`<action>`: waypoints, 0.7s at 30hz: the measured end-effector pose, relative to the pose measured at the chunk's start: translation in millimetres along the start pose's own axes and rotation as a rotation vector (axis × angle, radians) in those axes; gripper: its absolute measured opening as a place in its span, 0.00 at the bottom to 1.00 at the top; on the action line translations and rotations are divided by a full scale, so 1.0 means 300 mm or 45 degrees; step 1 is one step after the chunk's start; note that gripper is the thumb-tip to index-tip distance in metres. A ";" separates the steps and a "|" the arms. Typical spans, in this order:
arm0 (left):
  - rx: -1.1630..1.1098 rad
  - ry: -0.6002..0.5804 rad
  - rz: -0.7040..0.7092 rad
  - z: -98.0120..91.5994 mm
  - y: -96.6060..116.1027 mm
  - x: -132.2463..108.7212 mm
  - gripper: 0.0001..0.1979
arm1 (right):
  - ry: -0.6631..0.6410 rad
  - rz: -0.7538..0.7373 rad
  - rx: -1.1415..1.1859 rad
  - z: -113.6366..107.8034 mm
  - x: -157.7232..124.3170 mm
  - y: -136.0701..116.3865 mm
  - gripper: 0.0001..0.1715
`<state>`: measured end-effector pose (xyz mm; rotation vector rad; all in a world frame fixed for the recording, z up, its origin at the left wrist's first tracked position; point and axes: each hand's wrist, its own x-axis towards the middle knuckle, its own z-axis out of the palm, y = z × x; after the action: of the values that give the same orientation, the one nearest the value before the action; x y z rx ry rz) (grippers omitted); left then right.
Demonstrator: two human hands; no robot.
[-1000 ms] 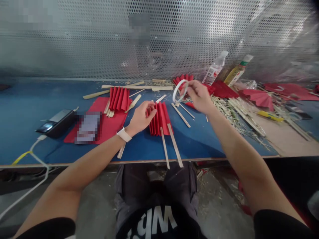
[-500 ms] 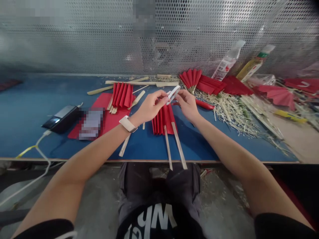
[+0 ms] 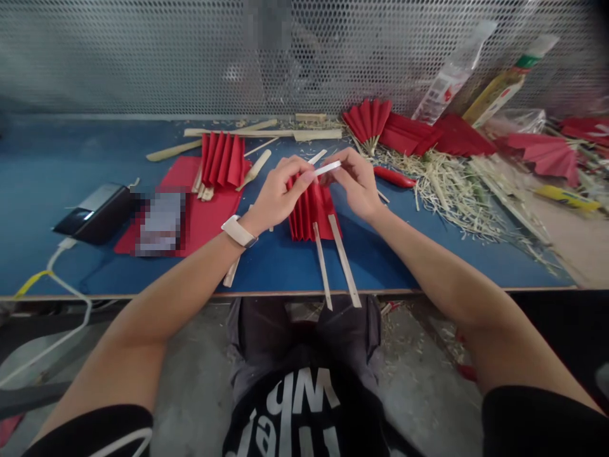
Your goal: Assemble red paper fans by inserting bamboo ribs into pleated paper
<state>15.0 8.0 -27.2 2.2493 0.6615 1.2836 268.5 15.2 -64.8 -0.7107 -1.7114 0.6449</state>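
Observation:
My left hand (image 3: 281, 195) and my right hand (image 3: 358, 185) meet over a pleated red paper (image 3: 301, 219), both pinching a thin white roll of tape (image 3: 328, 168). The roll is seen nearly edge-on, and fingers hide part of it. Under my hands the paper's folds run towards me. Two flat wooden sticks, a narrower one (image 3: 322, 266) and a wider one (image 3: 345, 261), lie at its near end and reach past the table edge. A pale strip (image 3: 318, 156) shows just behind the fingers.
Left are a folded red fan (image 3: 222, 158) on red paper (image 3: 178, 174), a phone (image 3: 162, 222) and a dark cabled device (image 3: 98, 212). Right lie a red-handled tool (image 3: 394, 177), wood shavings (image 3: 451, 197) and red fans (image 3: 368, 124). Two bottles (image 3: 445, 82) lean against the perforated metal screen (image 3: 157, 63).
The roll of tape has turned from a slanted, ring-like view to nearly edge-on between my fingers. The scene has shifted slightly upwards as the head view moved.

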 end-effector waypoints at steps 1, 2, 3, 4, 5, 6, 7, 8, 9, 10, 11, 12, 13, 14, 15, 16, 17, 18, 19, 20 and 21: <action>-0.038 0.005 -0.006 -0.003 -0.003 0.003 0.37 | 0.002 0.056 0.056 0.000 0.000 0.014 0.39; -0.085 0.007 -0.017 -0.006 -0.009 0.005 0.36 | 0.003 0.094 0.097 0.000 -0.001 0.027 0.41; -0.133 0.007 -0.029 -0.007 -0.017 0.006 0.35 | 0.006 0.118 0.131 -0.001 -0.001 0.040 0.42; -0.175 0.009 -0.037 -0.008 -0.026 0.007 0.34 | 0.009 0.132 0.163 -0.001 0.000 0.050 0.42; -0.209 0.013 -0.042 -0.007 -0.036 0.007 0.34 | 0.015 0.143 0.192 -0.001 0.000 0.057 0.43; -0.234 0.021 -0.046 -0.006 -0.045 0.007 0.34 | 0.027 0.156 0.213 0.000 0.000 0.059 0.43; -0.250 0.031 -0.048 -0.004 -0.053 0.006 0.34 | 0.042 0.171 0.225 0.000 0.001 0.057 0.43; -0.257 0.041 -0.047 -0.002 -0.060 0.006 0.34 | 0.060 0.184 0.228 0.000 0.001 0.049 0.45; -0.257 0.051 -0.042 0.001 -0.064 0.005 0.34 | 0.075 0.190 0.220 0.000 0.001 0.035 0.46; -0.250 0.063 -0.036 0.004 -0.067 0.005 0.33 | 0.087 0.183 0.195 0.000 0.000 0.017 0.48; -0.237 0.075 -0.028 0.006 -0.068 0.005 0.33 | 0.097 0.156 0.149 0.000 -0.001 -0.004 0.49; -0.219 0.087 -0.017 0.009 -0.068 0.004 0.32 | 0.105 0.111 0.087 0.000 -0.002 -0.027 0.49; -0.199 0.097 -0.002 0.011 -0.067 0.003 0.31 | 0.108 0.058 0.018 0.000 -0.004 -0.050 0.48; -0.178 0.103 0.018 0.013 -0.066 0.002 0.31 | 0.103 0.011 -0.046 0.000 -0.005 -0.069 0.46; -0.152 0.110 0.046 0.013 -0.065 0.000 0.30 | 0.093 -0.026 -0.100 0.000 -0.006 -0.085 0.45; -0.111 0.125 0.083 0.012 -0.066 -0.002 0.28 | 0.081 -0.050 -0.141 0.001 -0.006 -0.096 0.44; -0.045 0.154 0.127 0.010 -0.069 -0.005 0.27 | 0.071 -0.062 -0.174 0.003 -0.007 -0.102 0.44; 0.045 0.196 0.175 0.006 -0.075 -0.008 0.26 | 0.071 -0.066 -0.203 0.006 -0.008 -0.105 0.44; 0.151 0.243 0.225 0.002 -0.082 -0.011 0.25 | 0.080 -0.068 -0.230 0.011 -0.009 -0.104 0.44; 0.256 0.281 0.275 -0.004 -0.091 -0.014 0.25 | 0.094 -0.071 -0.251 0.016 -0.010 -0.102 0.44; 0.345 0.298 0.316 -0.009 -0.101 -0.017 0.25 | 0.106 -0.071 -0.261 0.022 -0.012 -0.100 0.43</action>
<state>4.9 29.0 -47.6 2.4824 0.6902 1.6865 258.9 -8.0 -46.9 -0.8184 -1.7289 0.3994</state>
